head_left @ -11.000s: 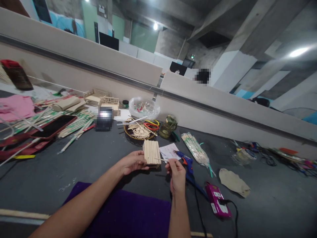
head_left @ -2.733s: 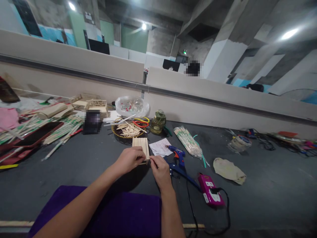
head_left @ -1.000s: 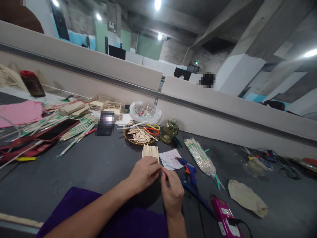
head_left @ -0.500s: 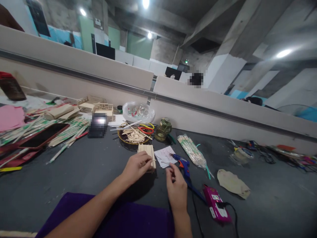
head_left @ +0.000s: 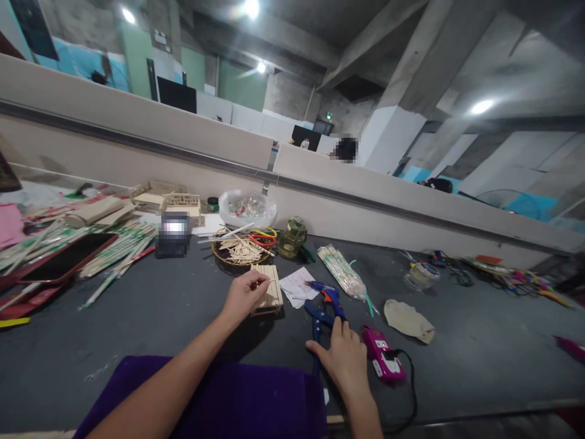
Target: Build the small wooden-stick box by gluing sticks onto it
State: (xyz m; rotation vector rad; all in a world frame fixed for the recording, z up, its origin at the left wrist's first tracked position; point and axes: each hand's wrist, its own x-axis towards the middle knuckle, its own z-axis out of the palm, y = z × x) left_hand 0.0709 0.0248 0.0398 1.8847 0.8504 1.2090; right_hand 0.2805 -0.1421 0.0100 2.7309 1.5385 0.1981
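Observation:
My left hand (head_left: 247, 297) is pinched closed at the left edge of a small table-like model built of wooden sticks (head_left: 270, 291). A short, thin wooden stick (head_left: 270, 280) seems to poke out from its fingertips. My right hand (head_left: 346, 353) is open, thumb spread away from the fingers, palm down over a blue-handled cutting tool (head_left: 317, 323). Its fingertips come close to the grip of a blue glue gun (head_left: 331, 296). White paper slips (head_left: 299, 285) lie between the model and the glue gun.
Behind the model are a basket of short sticks (head_left: 242, 251) and a glass jar (head_left: 292, 238). A bag of sticks (head_left: 342, 271), a pink power strip (head_left: 384, 356) and a beige cloth (head_left: 409, 321) lie to the right. A purple cloth (head_left: 228, 396) covers the near edge.
My right hand has moved from beside the paper slips, down and right to the blue-handled tool, and its fingers have spread. My left hand stays pinched by the model. The view has swung right.

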